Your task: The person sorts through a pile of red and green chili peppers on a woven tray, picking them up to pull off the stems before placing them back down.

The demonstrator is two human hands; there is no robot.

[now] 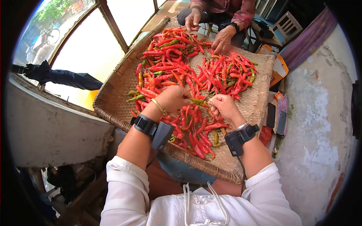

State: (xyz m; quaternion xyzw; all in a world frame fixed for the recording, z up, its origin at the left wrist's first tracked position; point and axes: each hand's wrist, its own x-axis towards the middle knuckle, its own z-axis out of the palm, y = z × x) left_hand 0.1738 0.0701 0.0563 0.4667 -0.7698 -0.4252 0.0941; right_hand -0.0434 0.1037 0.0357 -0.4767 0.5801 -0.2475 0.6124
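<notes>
A wide woven tray (241,145) holds heaps of red chili peppers (166,62), a few of them green. Above the middle of the tray, my left hand (174,98) pinches a green chili pepper (197,101) by one end. My right hand (225,108) is closed close to the pepper's other end, its fingertips pressed together at the stem. Below my hands lies a smaller heap of red chilies (192,130). Another heap (226,73) sits on the right side of the tray.
Across the tray, another person's hands (223,39) reach to the far edge of the chilies. A folded dark umbrella (71,78) lies by the window on the left. At the right stand a rough wall (316,113), an orange box (278,67) and a phone (281,122).
</notes>
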